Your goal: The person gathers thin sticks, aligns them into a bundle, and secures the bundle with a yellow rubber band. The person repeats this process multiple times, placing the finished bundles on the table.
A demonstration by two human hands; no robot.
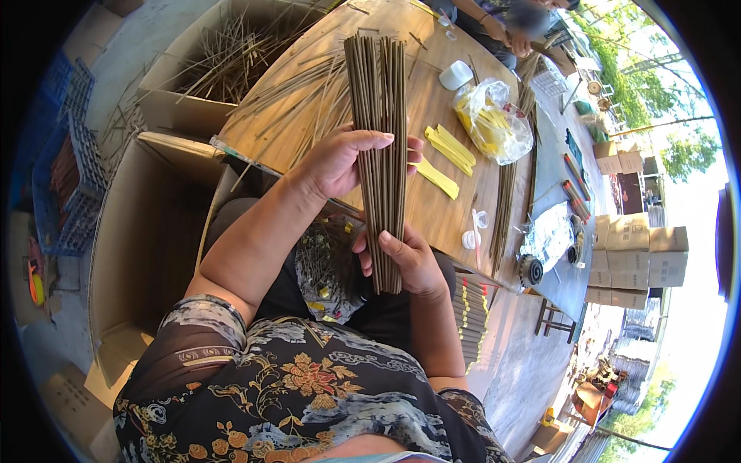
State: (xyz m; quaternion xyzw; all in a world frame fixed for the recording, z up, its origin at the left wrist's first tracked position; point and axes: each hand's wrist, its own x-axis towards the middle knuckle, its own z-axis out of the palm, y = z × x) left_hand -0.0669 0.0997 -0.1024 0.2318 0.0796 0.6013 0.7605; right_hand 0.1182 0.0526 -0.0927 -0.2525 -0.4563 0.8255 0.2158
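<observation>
Head view: bundle of thin brown sticks (381, 185) held in front of the body, upper part seen against the wooden table (428, 100). Left hand (333, 163) clasped round it near mid-length, right hand (421, 266) gripping lower; yellow strips (451, 150) lie on the table.

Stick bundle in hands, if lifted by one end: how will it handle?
Likely stiff lengthwise: the stick bundle runs straight between left hand and right hand. Might splay, since no tie shows. Single pieces look thin, so probably snap easily.
</observation>
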